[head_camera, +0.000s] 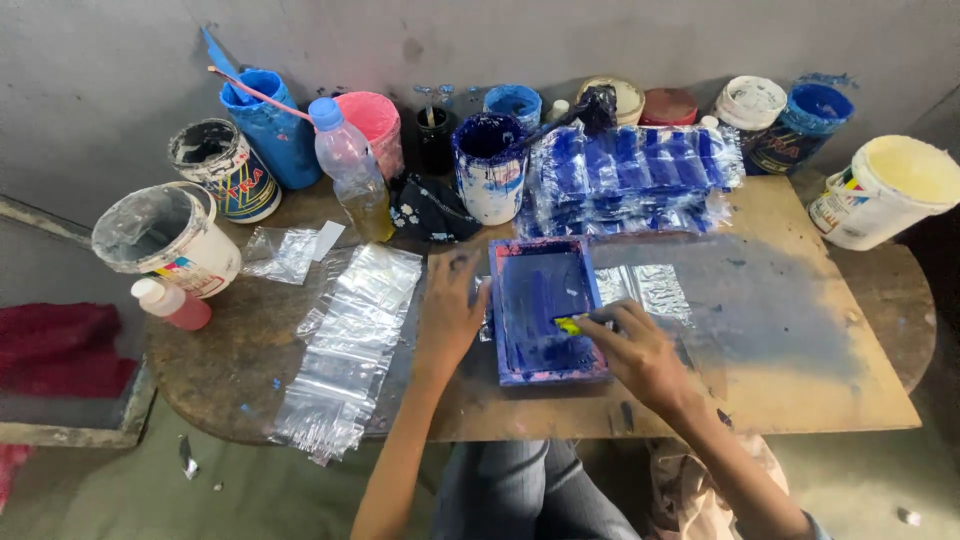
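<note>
Tub (489, 165) of blue ink behind ink-coated screen frame (543, 310).

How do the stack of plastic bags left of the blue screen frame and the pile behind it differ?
The left stack of bags is clear and unprinted; the rear pile of bags is covered in blue ink. The left stack runs lengthwise toward the table edge; the rear pile lies spread sideways along the paint tubs. Both are thin, glossy plastic.
</note>
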